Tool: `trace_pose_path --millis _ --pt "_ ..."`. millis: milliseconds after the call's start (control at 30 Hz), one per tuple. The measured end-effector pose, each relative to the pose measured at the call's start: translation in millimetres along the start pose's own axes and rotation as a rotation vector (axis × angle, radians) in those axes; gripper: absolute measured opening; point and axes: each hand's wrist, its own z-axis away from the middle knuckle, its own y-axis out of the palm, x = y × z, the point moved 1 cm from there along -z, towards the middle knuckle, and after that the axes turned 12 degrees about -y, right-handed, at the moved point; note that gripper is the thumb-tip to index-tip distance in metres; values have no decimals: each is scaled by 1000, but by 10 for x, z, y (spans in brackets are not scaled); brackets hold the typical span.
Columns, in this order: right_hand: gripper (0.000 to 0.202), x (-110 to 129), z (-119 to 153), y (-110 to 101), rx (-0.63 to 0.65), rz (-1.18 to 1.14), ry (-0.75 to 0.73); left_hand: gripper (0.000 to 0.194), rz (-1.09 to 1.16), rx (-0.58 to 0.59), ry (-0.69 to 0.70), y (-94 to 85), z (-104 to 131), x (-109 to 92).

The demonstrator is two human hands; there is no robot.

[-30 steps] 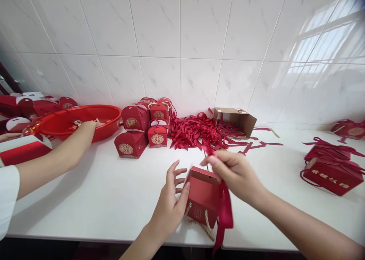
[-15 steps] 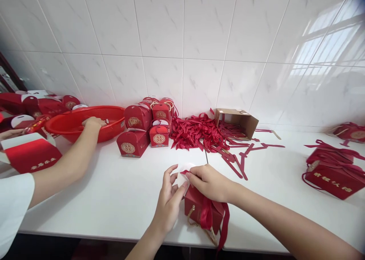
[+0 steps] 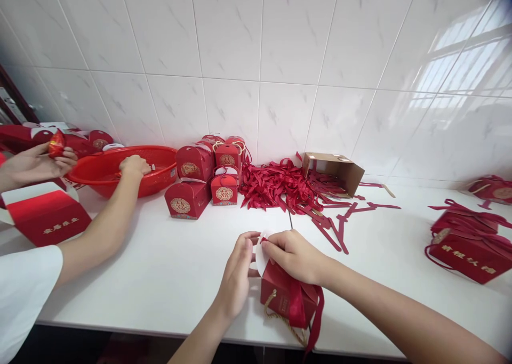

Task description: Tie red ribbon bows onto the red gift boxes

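Observation:
A small red gift box (image 3: 276,286) stands near the table's front edge, its white-lined end flap (image 3: 262,257) raised. Gold twisted cord (image 3: 276,316) hangs down its side. My right hand (image 3: 294,257) is closed over the top of the box, pinching a red ribbon (image 3: 296,305); a bit of the ribbon pokes out at the flap, and its tails drape over the box. On the flap's left side my left hand (image 3: 236,278) is open, thumb up and fingers reaching behind the flap. Some of its fingertips are hidden there.
Red ribbons (image 3: 276,185) are heaped by the wall, beside a tipped cardboard box (image 3: 352,177) with flat red strips. Filled gift boxes (image 3: 188,199) are stacked to their left. At left, a co-worker's hand (image 3: 134,165) is in a red basket (image 3: 100,180). Tied boxes (image 3: 472,252) stand right.
My left thumb has come off the flap and that hand has shifted slightly back from it. My right hand keeps its pinch. The co-worker's other hand has lifted a red-wrapped piece.

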Motion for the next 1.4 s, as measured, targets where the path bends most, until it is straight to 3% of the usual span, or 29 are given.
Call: trace_pose_path --millis 233,433,600,733,1167,1267,1400 --pt "34 -24 3 9 24 22 10 22 -59 119 43 -48 -199 -183" --pt "33 -39 10 17 20 14 -2 11 -188 115 150 -124 -201 -239" --pt "33 -37 12 25 19 -7 -1 9 -443 64 334 -212 -208 -196" --pt "34 -44 20 37 20 -8 6 10 -518 21 411 -237 -210 -181" --pt "37 -28 28 43 20 -28 33 12 -534 13 390 -230 -230 -190" --pt "35 -43 40 60 -98 -83 64 14 -379 -82 347 -301 -269 -193" --pt "32 -108 71 60 -339 -234 97 14 60 -393 336 -596 -337 -281"
